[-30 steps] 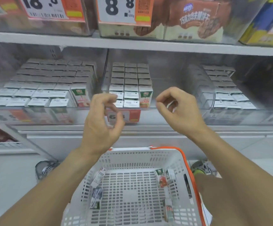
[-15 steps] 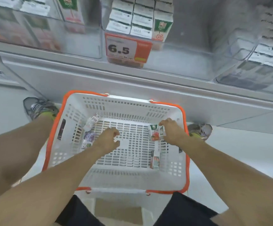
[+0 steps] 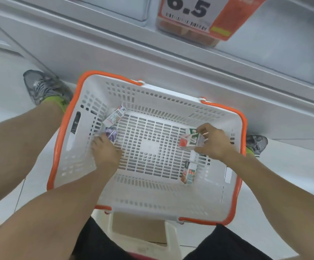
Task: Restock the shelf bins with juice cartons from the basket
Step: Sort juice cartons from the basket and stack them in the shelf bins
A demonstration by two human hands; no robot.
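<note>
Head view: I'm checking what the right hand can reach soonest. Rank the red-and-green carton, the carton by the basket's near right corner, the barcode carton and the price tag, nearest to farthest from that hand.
1. Red-and-green carton: held in the right hand.
2. Corner carton: just below it, basket's right side.
3. Barcode carton: far left corner.
4. Price tag: up on the shelf.

Pale tiled floor (image 3: 6, 166) beneath grey shelving (image 3: 115, 53)

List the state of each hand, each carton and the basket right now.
Right hand: gripping a carton.
Held carton: lifted, tilted.
Left hand: fingers on the purple carton.
White carton: leaning on the basket wall.
Green carton: lying flat.
Basket: nearly empty.
</note>
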